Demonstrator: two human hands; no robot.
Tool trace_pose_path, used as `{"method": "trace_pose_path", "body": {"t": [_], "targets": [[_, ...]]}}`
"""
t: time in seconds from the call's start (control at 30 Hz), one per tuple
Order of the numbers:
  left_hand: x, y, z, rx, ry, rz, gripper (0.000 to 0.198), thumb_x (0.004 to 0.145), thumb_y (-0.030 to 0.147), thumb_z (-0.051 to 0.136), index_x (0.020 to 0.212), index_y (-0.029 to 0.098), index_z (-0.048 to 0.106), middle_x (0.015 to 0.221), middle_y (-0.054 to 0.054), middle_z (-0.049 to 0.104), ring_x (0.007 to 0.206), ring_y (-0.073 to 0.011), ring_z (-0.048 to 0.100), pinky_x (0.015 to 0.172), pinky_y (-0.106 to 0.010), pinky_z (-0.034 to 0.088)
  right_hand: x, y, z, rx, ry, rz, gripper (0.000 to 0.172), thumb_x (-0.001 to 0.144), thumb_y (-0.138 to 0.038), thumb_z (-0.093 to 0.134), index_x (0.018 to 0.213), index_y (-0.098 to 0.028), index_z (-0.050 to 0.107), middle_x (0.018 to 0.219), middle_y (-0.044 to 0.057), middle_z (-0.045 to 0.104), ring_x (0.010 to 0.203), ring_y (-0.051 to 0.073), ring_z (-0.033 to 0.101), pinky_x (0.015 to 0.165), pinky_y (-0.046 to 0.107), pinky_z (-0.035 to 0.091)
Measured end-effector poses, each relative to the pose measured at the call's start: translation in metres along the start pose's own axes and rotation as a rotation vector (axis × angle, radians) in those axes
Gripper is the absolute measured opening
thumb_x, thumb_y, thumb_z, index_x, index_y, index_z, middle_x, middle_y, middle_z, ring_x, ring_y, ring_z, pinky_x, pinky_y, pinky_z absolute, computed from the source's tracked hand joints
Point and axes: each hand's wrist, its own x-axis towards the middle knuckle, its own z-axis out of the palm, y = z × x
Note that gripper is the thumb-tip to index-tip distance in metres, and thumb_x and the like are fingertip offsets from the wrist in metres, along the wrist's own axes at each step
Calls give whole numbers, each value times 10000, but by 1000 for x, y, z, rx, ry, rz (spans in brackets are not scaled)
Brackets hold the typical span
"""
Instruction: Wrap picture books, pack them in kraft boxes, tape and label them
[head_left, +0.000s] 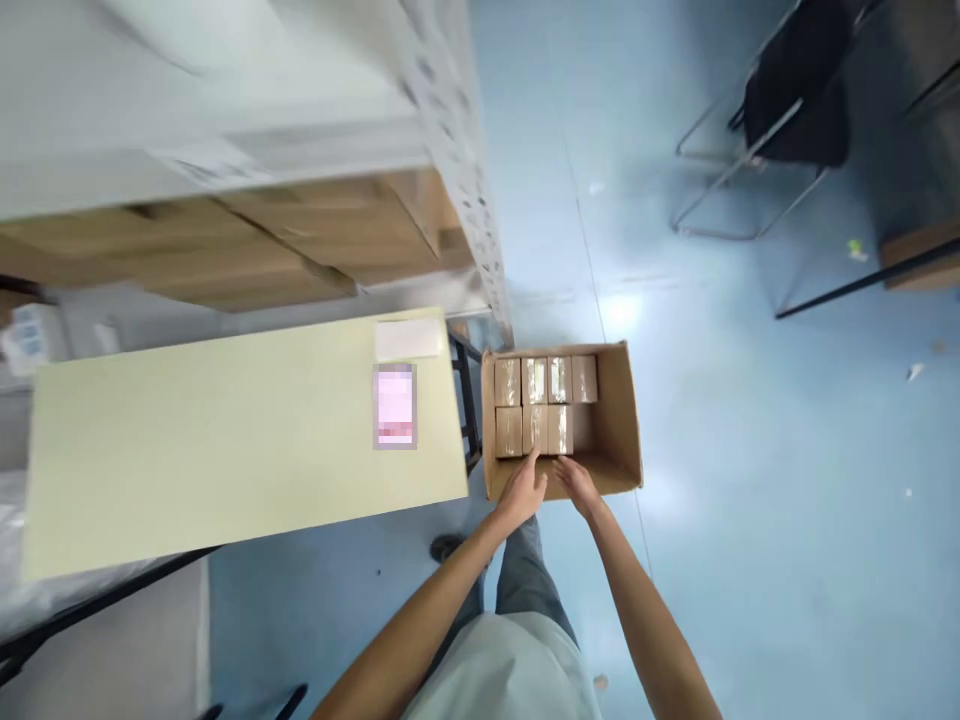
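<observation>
A large open carton (619, 415) stands on the floor in front of my feet. Inside are small brown boxes (535, 430) sealed with shiny clear tape, several in the far row and three in the near row. My left hand (523, 490) is over the carton's near side, fingers stretched toward the middle box of the near row; whether it touches the box I cannot tell. Close by on the right, my right hand (576, 482) reaches over the same side with fingers extended, just below the near row's right-hand box. Neither hand appears to hold anything.
Left of the carton is a pale yellow tabletop (225, 430) bearing a phone-like item with a blurred screen (395, 406) and a white slip (409, 339). Behind it, a white perforated rack post (480, 200) rises beside large cartons (300, 240). A black chair (799, 100) stands far right.
</observation>
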Motion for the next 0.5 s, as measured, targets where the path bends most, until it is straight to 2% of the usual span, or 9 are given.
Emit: {"method": "trace_pose_path", "body": {"t": [0.13,0.23,0.37,0.5], "targets": [[-87,13,-55,-251,50,158,509,975,286,648,1475,190,658,1540,-174,686,1375,-295,705,1207,-475,550,-71,-30,18,-32,-91,-83,440,733,-537,922,991,-194,823,1101,151,854,1168,327,800,1146,490,552],[-158,4,-95,-420,109,250,447,947,394,720,1355,213,723,1428,-163,759,1302,-293,747,1184,-479,567,-125,-43,37,-55,-210,-146,554,657,-595,964,1031,-206,838,1128,152,858,1154,342,806,1152,496,552],[-255,-37,-142,-536,252,320,517,890,546,741,1280,208,740,1365,-165,789,1315,-317,742,1205,-503,548,-210,-29,81,-124,-318,-262,661,620,-684,961,1085,-229,848,1196,142,853,1191,354,793,1151,502,554],[-342,-95,-181,-665,474,345,591,823,691,755,1207,242,756,1304,-142,815,1295,-342,755,1197,-511,560,-288,18,141,-229,-473,-305,699,596,-736,970,1070,-235,859,1191,149,854,1156,366,800,1114,517,572]]}}
